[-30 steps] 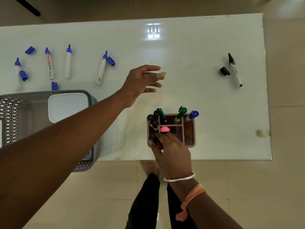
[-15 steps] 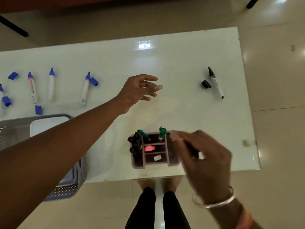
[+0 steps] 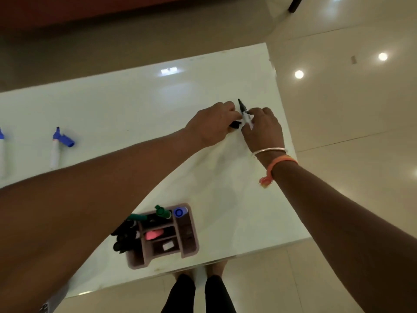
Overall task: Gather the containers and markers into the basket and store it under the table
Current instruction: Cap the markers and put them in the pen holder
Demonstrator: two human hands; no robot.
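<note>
item: black marker (image 3: 243,108), uncapped, upper right of centre, over the bench (image 3: 135,98). your right hand (image 3: 264,129) fingers pinch its barrel; left hand (image 3: 212,126) fingers grip the black cap (image 3: 235,124). line the cap square with the tip, press until seated, then carry it to the organiser (image 3: 137,260), lower centre.

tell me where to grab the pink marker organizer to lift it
Take the organizer by its right wall, near corner, from above right. That compartment is open there to hook into, while black markers lean out over the left side.
</note>
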